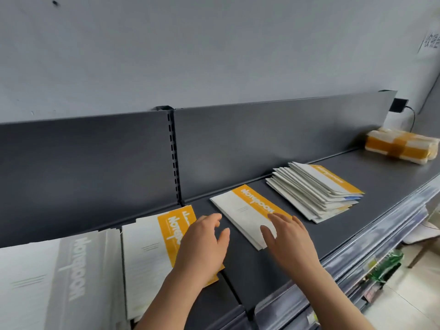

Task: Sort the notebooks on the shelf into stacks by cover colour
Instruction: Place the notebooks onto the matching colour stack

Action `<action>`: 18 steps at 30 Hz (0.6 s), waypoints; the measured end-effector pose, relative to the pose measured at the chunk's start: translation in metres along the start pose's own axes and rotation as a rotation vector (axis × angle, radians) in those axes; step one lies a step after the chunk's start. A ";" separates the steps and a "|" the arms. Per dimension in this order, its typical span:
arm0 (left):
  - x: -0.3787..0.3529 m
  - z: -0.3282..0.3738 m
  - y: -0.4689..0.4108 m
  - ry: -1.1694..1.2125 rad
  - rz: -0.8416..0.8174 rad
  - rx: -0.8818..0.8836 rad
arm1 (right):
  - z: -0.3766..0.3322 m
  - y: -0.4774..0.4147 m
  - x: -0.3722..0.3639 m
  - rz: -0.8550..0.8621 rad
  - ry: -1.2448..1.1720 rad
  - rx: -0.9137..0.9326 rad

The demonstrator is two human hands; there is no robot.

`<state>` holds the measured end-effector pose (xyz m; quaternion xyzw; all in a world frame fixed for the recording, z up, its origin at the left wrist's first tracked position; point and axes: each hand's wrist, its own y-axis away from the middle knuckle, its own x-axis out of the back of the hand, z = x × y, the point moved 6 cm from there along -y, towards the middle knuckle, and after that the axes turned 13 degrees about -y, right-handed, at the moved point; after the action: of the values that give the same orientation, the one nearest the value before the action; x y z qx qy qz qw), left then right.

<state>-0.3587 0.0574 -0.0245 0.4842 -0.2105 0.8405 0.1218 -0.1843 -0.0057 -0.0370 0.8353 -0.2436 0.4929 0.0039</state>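
On the dark grey shelf (357, 177) lie notebooks with white covers and coloured bands. A grey-banded stack (47, 277) sits at the far left. Beside it is an orange-banded stack (152, 253); my left hand (202, 244) hovers over its right edge with relaxed fingers. A small orange-banded pile (245, 210) lies in the middle, and my right hand (290, 236) rests with straight fingers on its near corner. Farther right a fanned mixed stack (314, 189) has an orange-banded notebook on top and a blue band showing lower down.
A wrapped orange-and-white package (402, 145) lies at the shelf's far right end. The dark back panel (262, 139) rises behind the notebooks. The shelf's front edge carries a clear price strip (371, 236). Lower shelves with goods show at the bottom right.
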 end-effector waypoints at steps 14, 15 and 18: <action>-0.060 0.023 -0.041 0.005 -0.050 0.440 | 0.052 -0.065 -0.011 -0.239 -0.145 0.465; -0.061 0.022 -0.041 0.010 -0.042 0.458 | 0.053 -0.065 -0.010 -0.243 -0.190 0.481; -0.063 0.021 -0.040 0.023 -0.024 0.508 | 0.052 -0.060 -0.013 -0.260 -0.242 0.548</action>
<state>-0.2946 0.0824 -0.0607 0.4922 0.0146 0.8703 0.0089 -0.1219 0.0400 -0.0607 0.8819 0.0080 0.4324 -0.1874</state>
